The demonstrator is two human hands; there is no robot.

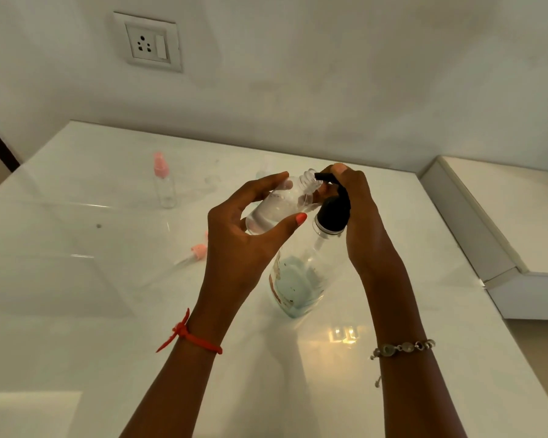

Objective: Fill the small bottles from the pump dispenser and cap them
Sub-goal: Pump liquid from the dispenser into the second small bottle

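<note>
My left hand [250,222] holds a small clear uncapped bottle [285,203], tilted, with its threaded neck right at the black nozzle. Clear liquid lies in its lower part. My right hand [358,213] rests on top of the black pump head [334,213] of the clear pump dispenser [301,276], fingers curled over the nozzle. The dispenser stands on the white table [76,279] with a little bluish liquid at its bottom. A second small clear bottle [164,184] with a pink spray cap stands at the back left. A loose pink spray cap [196,252] lies on the table left of my left wrist.
A white wall with a socket plate [147,42] rises behind the table. A lower white ledge [503,222] adjoins the table on the right. A faint clear object [266,169] stands behind my hands.
</note>
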